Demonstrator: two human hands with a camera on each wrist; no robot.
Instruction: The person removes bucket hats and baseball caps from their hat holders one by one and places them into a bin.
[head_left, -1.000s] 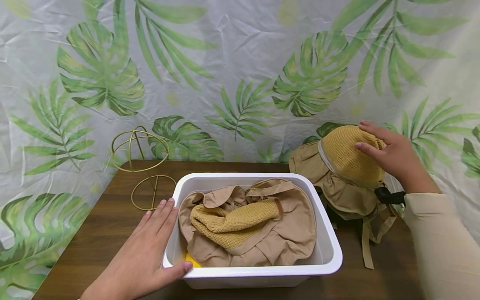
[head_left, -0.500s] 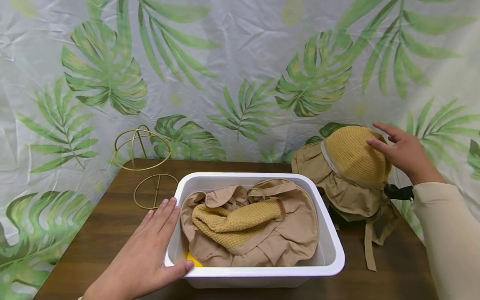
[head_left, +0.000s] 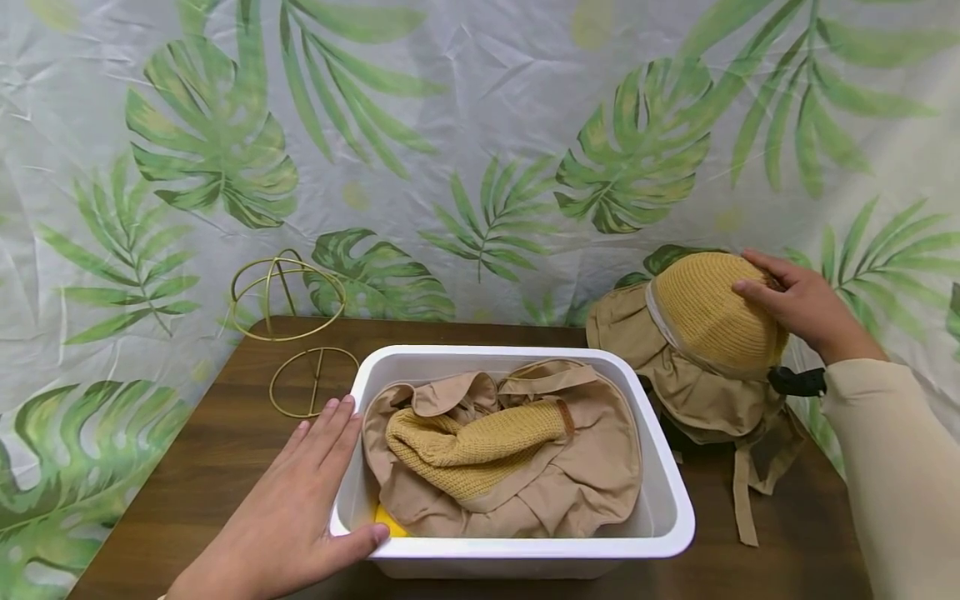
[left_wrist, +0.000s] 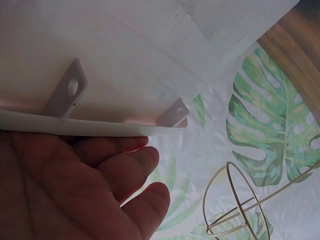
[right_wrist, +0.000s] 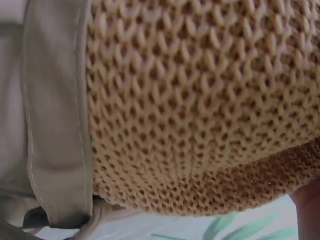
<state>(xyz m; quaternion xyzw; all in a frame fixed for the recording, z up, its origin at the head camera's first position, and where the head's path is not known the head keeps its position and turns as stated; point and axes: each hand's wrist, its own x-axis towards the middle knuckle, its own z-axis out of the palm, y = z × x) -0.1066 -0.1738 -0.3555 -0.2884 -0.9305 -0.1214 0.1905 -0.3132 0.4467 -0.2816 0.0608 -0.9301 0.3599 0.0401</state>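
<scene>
1. The left hand (head_left: 285, 496) lies open, its fingers straight along the left side of the white tub (head_left: 525, 547) and its thumb on the near rim.
2. The right hand (head_left: 813, 312) is open too, fingers and thumb reaching over the right side of the knitted crown of the far hat (head_left: 705, 312) and touching it.
3. That hat is at the far right, tilted, its tan brim towards the left and near side and a strap hanging down; what it rests on is mostly hidden.
4. A second hat (head_left: 495, 475) fills the tub, knitted crown folded in on a spread tan brim.
5. A yellow object (head_left: 390, 523) shows at the tub's near left corner, partly covered.
6. At the far left of the brown worktop (head_left: 180, 492) stands a gold wire stand (head_left: 288, 338).
7. Behind hangs a leaf-print cloth (head_left: 495, 108).
</scene>
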